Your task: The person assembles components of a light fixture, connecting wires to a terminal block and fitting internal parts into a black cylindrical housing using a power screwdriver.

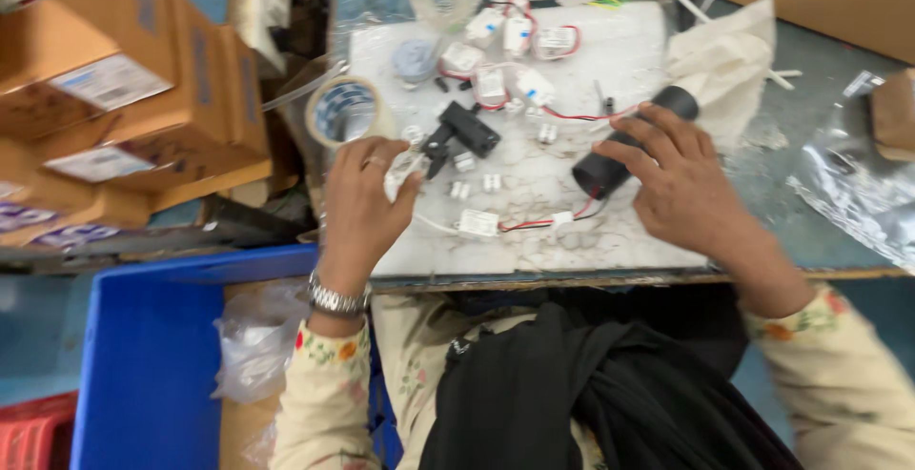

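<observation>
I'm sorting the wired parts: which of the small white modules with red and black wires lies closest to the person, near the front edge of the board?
The white module lying alone near the board's front edge, between the left hand and right hand. The others cluster at the far side.

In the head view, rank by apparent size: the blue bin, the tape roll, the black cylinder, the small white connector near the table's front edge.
1. Blue bin, though it sits nearest the camera, which inflates it.
2 and 3. Black cylinder under the right hand and tape roll by the left hand: too alike to rank.
4. Small white connector.
</observation>
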